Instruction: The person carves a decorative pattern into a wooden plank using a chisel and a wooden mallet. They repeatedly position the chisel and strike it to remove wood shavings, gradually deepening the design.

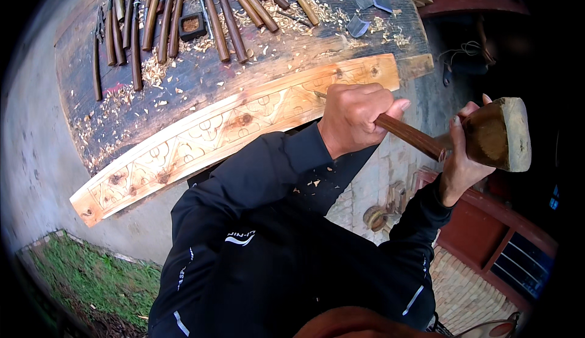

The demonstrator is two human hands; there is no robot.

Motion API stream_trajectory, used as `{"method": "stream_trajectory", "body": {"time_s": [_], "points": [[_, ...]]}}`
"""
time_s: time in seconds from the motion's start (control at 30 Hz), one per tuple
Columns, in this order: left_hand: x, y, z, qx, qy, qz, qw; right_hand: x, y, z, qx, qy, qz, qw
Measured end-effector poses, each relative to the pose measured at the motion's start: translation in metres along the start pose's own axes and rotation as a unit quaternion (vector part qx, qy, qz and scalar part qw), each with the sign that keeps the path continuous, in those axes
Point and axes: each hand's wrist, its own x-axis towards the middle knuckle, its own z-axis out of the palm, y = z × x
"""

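My left hand (356, 118) is wrapped round a wood-carving chisel (411, 137). The chisel's brown handle sticks out to the right, and its metal tip meets the wooden board (210, 124) near the right end. Carved and drawn patterns run along the pale, long board, which lies along the table's near edge. My right hand (460, 164) grips a wooden mallet (496, 134); its block-like head is beside the end of the chisel handle, and its own handle is mostly hidden. Whether mallet and chisel touch, I cannot tell.
Several wood-handled chisels (228, 27) lie on the dark worktable (201, 85) beyond the board, among wood shavings and a small black box (192, 26). Curved metal pieces (358, 26) lie at the far right. A reddish cabinet (481, 228) stands low on the right.
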Motion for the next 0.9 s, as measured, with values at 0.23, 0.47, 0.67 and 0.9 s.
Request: {"method": "stream_trajectory", "body": {"time_s": [0.23, 0.47, 0.67, 0.9], "points": [[-0.008, 0.001, -0.005, -0.016, -0.028, 0.043, 0.999, -0.001, -0.014, 0.009, -0.044, -0.024, -0.037, 0.998], [-0.007, 0.001, -0.011, -0.026, -0.039, 0.053, 0.997, -0.002, -0.015, 0.011, -0.064, -0.047, -0.043, 0.996], [-0.003, -0.002, -0.019, -0.076, -0.014, 0.015, 0.997, -0.006, -0.028, 0.01, -0.096, -0.028, -0.04, 0.994], [0.007, -0.008, -0.03, -0.134, 0.056, -0.038, 0.989, 0.027, -0.047, -0.009, -0.137, 0.0, -0.256, 0.957]]}}
